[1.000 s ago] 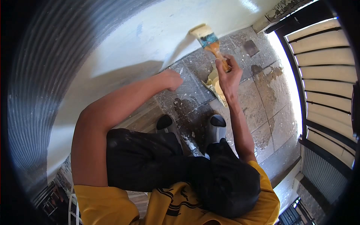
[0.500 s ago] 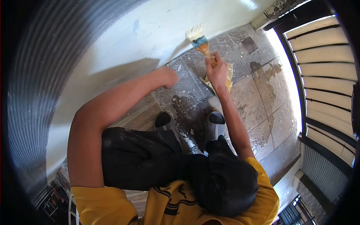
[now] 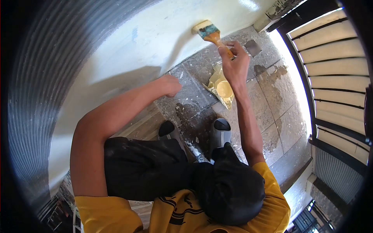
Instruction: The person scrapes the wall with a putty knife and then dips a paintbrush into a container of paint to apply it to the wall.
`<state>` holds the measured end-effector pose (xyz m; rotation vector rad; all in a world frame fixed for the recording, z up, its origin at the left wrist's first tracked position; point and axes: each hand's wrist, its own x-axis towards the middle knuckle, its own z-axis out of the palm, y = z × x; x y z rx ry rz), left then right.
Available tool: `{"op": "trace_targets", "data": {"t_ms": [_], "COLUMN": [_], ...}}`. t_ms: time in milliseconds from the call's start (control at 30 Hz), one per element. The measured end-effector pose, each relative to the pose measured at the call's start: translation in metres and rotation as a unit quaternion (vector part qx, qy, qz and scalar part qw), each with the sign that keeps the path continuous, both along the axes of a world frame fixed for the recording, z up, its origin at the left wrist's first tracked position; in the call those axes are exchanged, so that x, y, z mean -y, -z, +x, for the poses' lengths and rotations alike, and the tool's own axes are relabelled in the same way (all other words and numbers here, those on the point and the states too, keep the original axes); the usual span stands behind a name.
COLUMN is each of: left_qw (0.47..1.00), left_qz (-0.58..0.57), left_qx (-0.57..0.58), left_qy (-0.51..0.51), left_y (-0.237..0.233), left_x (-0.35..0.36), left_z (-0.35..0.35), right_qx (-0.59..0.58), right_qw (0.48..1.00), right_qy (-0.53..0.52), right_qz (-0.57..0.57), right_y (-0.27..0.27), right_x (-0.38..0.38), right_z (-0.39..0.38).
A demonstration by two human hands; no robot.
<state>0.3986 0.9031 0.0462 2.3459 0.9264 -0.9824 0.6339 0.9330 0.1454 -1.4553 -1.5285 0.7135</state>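
My right hand (image 3: 236,64) grips the wooden handle of a wide paintbrush (image 3: 213,35). Its pale bristles press against the lower part of the white wall (image 3: 155,37), and blue-green smears cover its ferrule. Below that hand, a crumpled, cream-stained sheet (image 3: 214,83) lies on the floor, with a round pool of cream paint (image 3: 224,89) on it, partly overlapped by my wrist. My left hand (image 3: 170,85) is closed in a loose fist near the foot of the wall, with nothing showing from it.
Paint-spattered tiles (image 3: 272,108) with wet patches surround my sandalled feet (image 3: 220,130). A barred gate (image 3: 334,70) stands on the right, corrugated sheeting (image 3: 39,97) curves along the left, and a dark square patch (image 3: 253,47) lies near the wall's far end.
The paintbrush and my right hand have moved up and forward, bringing the bristles onto the wall. The pool of paint has come into view. My left hand shows only a slight shift.
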Motion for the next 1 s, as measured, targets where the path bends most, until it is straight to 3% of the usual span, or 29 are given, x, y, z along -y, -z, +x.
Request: {"op": "trace_targets", "data": {"t_ms": [267, 433, 567, 700, 800, 1000], "left_qw": [1.0, 1.0, 0.999, 1.0, 1.0, 1.0], "left_qz": [-0.006, 0.012, 0.003, -0.003, -0.003, -0.003], "left_qx": [-0.006, 0.004, -0.035, -0.014, -0.007, -0.015], "left_qy": [-0.01, -0.007, -0.004, 0.007, 0.01, 0.0], "left_y": [-0.002, 0.004, 0.004, 0.005, 0.013, 0.011], "left_x": [-0.002, 0.005, 0.006, 0.005, 0.005, 0.003], "left_z": [0.004, -0.005, -0.007, -0.01, -0.01, -0.007], "right_qx": [-0.085, -0.123, -0.238, -0.232, -0.138, -0.053], "right_qw": [0.992, 0.981, 0.958, 0.959, 0.961, 0.985], "right_qy": [0.034, 0.084, 0.1, 0.079, 0.086, 0.019], "right_qz": [0.084, 0.122, 0.124, 0.143, 0.226, 0.16], "right_y": [-0.053, -0.019, 0.006, 0.024, 0.032, 0.049], "right_x": [0.026, 0.026, 0.006, -0.004, -0.019, -0.031], "right_z": [0.006, 0.024, 0.021, 0.017, 0.012, 0.004]}}
